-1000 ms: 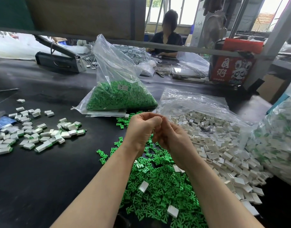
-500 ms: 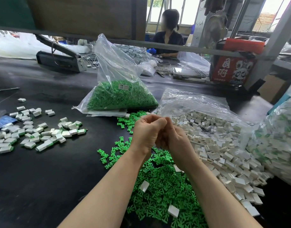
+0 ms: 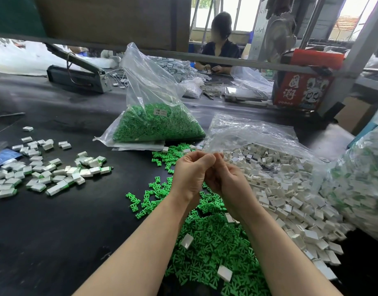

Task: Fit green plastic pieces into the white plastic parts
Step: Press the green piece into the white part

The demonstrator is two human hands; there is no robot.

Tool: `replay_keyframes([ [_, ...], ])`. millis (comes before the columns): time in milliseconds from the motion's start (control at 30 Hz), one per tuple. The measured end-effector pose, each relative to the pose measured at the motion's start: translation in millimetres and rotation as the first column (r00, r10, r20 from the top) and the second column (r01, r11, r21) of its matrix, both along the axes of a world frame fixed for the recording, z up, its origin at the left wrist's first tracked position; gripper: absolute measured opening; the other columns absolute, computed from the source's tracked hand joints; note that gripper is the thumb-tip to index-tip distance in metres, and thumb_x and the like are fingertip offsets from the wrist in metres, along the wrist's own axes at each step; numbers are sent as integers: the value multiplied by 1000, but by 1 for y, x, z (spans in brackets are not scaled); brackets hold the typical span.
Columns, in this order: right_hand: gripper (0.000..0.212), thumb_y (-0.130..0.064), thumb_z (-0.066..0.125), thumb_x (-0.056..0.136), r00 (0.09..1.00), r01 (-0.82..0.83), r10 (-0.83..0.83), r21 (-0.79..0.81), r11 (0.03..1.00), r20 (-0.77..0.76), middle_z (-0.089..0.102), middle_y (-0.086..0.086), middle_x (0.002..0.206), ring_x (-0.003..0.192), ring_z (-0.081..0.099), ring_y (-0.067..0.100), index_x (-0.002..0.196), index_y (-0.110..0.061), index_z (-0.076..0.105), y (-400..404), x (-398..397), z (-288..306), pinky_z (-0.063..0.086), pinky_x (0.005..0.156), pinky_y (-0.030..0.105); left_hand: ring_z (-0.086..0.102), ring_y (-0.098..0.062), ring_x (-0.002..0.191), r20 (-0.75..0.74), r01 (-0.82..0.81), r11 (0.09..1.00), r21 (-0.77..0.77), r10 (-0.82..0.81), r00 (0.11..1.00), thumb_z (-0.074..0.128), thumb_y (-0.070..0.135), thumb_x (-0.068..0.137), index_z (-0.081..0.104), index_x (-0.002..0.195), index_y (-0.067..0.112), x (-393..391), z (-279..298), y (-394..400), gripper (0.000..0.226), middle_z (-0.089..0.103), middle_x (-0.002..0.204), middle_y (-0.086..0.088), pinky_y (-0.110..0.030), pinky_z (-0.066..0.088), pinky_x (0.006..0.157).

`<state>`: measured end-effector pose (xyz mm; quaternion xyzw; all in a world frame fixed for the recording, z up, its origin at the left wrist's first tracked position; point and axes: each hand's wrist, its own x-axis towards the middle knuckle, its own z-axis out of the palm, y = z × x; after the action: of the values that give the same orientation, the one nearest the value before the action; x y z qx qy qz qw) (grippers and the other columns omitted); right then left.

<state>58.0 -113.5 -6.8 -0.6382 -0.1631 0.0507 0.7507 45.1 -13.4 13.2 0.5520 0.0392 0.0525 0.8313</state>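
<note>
A: Black table (image 3: 55, 221) fills view. Brown board (image 3: 111, 20) at 11 o'clock.
B: Bright windows (image 3: 218, 11) at 12; grey post (image 3: 354, 52) at 2; seated person (image 3: 221, 52) beyond.

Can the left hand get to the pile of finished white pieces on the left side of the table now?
Probably yes. The finished pieces lie loose on the open table, nothing between them and the left hand. But its fingers are curled against the right hand, seemingly busy.

Glossy green plastic pieces (image 3: 213, 248), matt table (image 3: 45, 231)
</note>
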Motion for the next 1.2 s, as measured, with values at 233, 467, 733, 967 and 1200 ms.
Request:
replay_keyframes([
  [233, 41, -51, 52, 87, 1000, 3, -3, 3, 1000, 2, 46, -11, 50, 45, 41, 4, 67, -19, 65, 0, 0, 0, 36, 45, 17, 51, -12, 40, 19, 33, 999, -14, -33, 999, 54, -5, 90, 59, 105, -20, -2, 1, 1, 22, 60, 50, 0, -22, 41, 41],
  [467, 43, -51, 49, 88, 1000, -4, 4, -26, 1000, 16, 46, -12, 49, 45, 41, 3, 56, -28, 66, 1, -2, 2, 36, 45, 18, 50, -13, 39, 25, 40, 999, -25, -40, 999, 53, -6, 90, 62, 84, -10, -1, 0, 2, 12, 61, 51, 0, -22, 41, 39],
  [733, 44, -52, 50, 89, 1000, -6, 7, -38, 999, 28, 45, -12, 48, 44, 40, 3, 57, -27, 66, 0, -2, 1, 34, 43, 15, 55, -15, 44, 49, 68, 995, -74, -65, 997, 54, -6, 90, 59, 64, 8, -3, 0, 1, 30, 71, 81, -17, -22, 43, 40],
  [967, 44, -53, 48, 90, 999, 3, -1, -60, 998, 37, 47, -11, 48, 45, 41, 3, 58, -28, 67, -1, -2, 0, 35, 45, 18, 53, -10, 40, 66, 86, 996, -38, -83, 994, 52, -5, 91, 59, 90, -4, -6, 1, 2, 7, 63, 52, 2, -21, 41, 39],
  [1200, 50, -58, 46, 89, 999, 16, -17, -18, 1000, -48, 41, -9, 48, 43, 36, 6, 57, -21, 56, -1, -3, 7, 32, 42, 16, 50, -16, 45, 72, 88, 996, 12, -89, 993, 57, 0, 92, 63, 93, -5, 0, -3, 5, 8, 59, 56, -3, -29, 44, 46],
])
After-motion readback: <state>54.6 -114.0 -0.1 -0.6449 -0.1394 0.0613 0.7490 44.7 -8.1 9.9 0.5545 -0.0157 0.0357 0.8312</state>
